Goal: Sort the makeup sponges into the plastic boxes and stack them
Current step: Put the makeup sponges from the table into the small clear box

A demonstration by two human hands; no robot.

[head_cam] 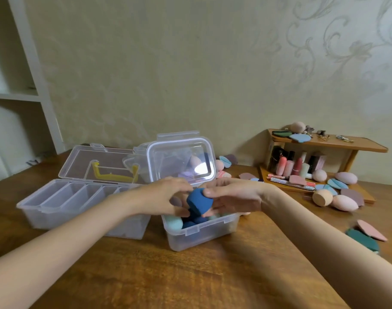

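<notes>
Far left on wooden table [190, 275]: divided clear box [79, 204], lid up, yellow handle [114, 172] visible through it. Centre: small clear box [201, 233], lid [181, 159] propped upright behind, mint and navy sponges inside. Left hand [166, 197] and right hand [233, 197] meet above it, both pinching dark blue sponge [199, 200]; arms block box's back rim. Right: wooden shelf [320, 161] with lipsticks; loose sponges [337, 199] scattered around; green and pink flat puffs [366, 237] near right forearm.
</notes>
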